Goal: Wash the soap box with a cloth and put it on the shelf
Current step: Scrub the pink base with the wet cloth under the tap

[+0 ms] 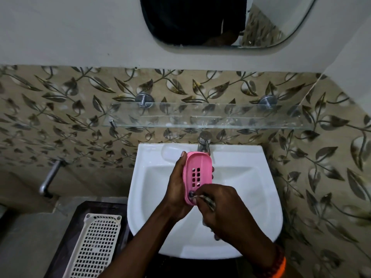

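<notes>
A pink soap box (198, 167) with slots in its bottom is held upright over the white sink (261, 197). My left hand (177, 187) grips it from the left side, fingers wrapped behind it. My right hand (222, 209) pinches a small striped cloth (208, 202) against the box's lower end. Most of the cloth is hidden under my fingers. A glass shelf (180, 117) runs along the tiled wall above the sink.
A chrome tap (204, 142) stands at the sink's back rim, just behind the box. A white perforated plastic tray (96, 245) lies at the lower left. A metal pipe (50, 177) sticks out of the left wall. A mirror (220, 23) hangs above.
</notes>
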Tool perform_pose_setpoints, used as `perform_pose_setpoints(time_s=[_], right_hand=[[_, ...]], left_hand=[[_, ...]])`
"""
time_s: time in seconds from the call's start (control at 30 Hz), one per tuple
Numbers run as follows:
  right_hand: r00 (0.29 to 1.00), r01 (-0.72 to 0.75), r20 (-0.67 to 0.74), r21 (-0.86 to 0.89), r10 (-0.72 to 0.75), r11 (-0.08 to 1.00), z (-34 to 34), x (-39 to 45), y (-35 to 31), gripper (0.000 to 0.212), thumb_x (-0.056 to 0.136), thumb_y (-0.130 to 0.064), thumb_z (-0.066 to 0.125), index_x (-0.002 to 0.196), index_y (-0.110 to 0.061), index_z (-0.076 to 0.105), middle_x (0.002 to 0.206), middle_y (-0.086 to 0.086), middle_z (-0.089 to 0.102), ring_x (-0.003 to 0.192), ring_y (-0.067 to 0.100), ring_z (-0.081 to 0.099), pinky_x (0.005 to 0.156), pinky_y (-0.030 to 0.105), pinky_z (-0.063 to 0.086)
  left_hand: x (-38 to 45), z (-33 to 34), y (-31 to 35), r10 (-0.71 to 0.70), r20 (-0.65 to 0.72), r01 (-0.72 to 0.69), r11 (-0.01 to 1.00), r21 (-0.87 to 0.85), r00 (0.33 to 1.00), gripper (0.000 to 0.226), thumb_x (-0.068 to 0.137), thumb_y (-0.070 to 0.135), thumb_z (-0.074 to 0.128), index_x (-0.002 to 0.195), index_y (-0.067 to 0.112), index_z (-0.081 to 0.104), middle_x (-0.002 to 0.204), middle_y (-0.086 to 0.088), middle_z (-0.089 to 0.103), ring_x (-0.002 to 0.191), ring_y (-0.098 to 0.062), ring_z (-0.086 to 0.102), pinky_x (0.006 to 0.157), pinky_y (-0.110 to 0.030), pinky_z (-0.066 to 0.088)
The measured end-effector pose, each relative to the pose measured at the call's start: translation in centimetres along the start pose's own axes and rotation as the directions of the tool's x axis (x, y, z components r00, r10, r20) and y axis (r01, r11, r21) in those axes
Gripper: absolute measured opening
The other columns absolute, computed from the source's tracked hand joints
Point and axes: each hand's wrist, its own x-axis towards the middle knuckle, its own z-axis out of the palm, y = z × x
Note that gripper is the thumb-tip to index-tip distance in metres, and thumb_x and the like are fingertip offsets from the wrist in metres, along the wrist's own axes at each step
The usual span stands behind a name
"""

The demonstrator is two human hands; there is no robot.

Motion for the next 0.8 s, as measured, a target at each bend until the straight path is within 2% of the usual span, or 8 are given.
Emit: perform_pose_setpoints(time_s=[0.1, 0.2, 0.3, 0.43, 0.63, 0.8], right_hand=[[0.989, 0.048, -0.141, -0.028, -0.051, 0.998, -0.5, 1.5, -0.1, 0.018, 0.094, -0.021, 0.066, 0.109, -0.017, 0.074, 0.103, 0.004, 0.077, 0.096, 0.026, 0.071, 0.085, 0.040, 0.057], [0.975, 0.005, -0.219, -0.125, -0.032, 0.992, -1.2, 3.4, -0.8, 0.021, 0.098, -0.024, 0.058, 0.114, -0.017, 0.071, 0.111, 0.004, 0.075, 0.102, 0.026, 0.069, 0.087, 0.038, 0.055], [0.981, 0.023, -0.186, -0.143, -0.050, 0.989, -0.9, 2.6, -1.2, 0.021, 0.098, -0.024, 0.059, 0.115, -0.019, 0.070, 0.111, 0.003, 0.075, 0.103, 0.027, 0.068, 0.085, 0.040, 0.056], [0.999, 0.026, -0.025, -0.152, -0.031, 0.988, -0.5, 0.3, -1.0, 0.025, 0.093, -0.033, 0.058, 0.113, -0.025, 0.069, 0.113, 0.001, 0.073, 0.107, 0.028, 0.066, 0.086, 0.042, 0.055], [0.979, -0.021, -0.205, -0.172, -0.015, 0.985, -0.4, 3.6, -1.0, 0.015, 0.096, -0.027, 0.060, 0.105, -0.022, 0.070, 0.104, -0.001, 0.076, 0.094, 0.025, 0.071, 0.075, 0.035, 0.056], [0.944, -0.071, -0.328, -0.096, 0.036, 0.993, 0.6, 4.4, -1.9, 0.014, 0.099, -0.026, 0.058, 0.107, -0.021, 0.068, 0.100, -0.003, 0.076, 0.089, 0.024, 0.072, 0.072, 0.039, 0.058]], left_hand=[[-0.2, 0.7, -1.1, -0.039, 0.034, 0.041, 0.997, -0.066, 0.999, 0.070, 0.088, 0.064, 0.057, 0.115, 0.002, 0.077, 0.100, -0.018, 0.077, 0.088, -0.028, 0.077, 0.080, -0.036, 0.064], [-0.3, 0.8, -1.8, -0.055, 0.057, 0.062, 0.990, -0.128, 0.997, 0.068, 0.093, 0.059, 0.055, 0.128, 0.004, 0.072, 0.117, -0.020, 0.075, 0.105, -0.031, 0.076, 0.088, -0.039, 0.063], [-0.1, 0.2, -1.2, -0.055, 0.050, 0.061, 0.991, -0.117, 0.997, 0.071, 0.091, 0.064, 0.055, 0.127, 0.006, 0.073, 0.114, -0.018, 0.075, 0.103, -0.031, 0.074, 0.092, -0.040, 0.060], [0.0, -0.7, -0.9, -0.062, 0.019, 0.064, 0.985, -0.158, 0.998, 0.074, 0.086, 0.068, 0.058, 0.122, 0.006, 0.076, 0.108, -0.017, 0.073, 0.095, -0.030, 0.070, 0.093, -0.041, 0.053], [-0.3, -0.1, -1.5, -0.087, 0.053, 0.096, 0.974, -0.205, 0.995, 0.073, 0.090, 0.063, 0.056, 0.139, 0.010, 0.066, 0.128, -0.017, 0.070, 0.114, -0.031, 0.070, 0.094, -0.042, 0.057], [-0.7, -0.2, -2.2, -0.103, 0.065, 0.116, 0.958, -0.261, 0.993, 0.050, 0.096, 0.051, 0.056, 0.120, 0.011, 0.074, 0.116, -0.012, 0.076, 0.109, -0.028, 0.073, 0.092, -0.038, 0.059]])
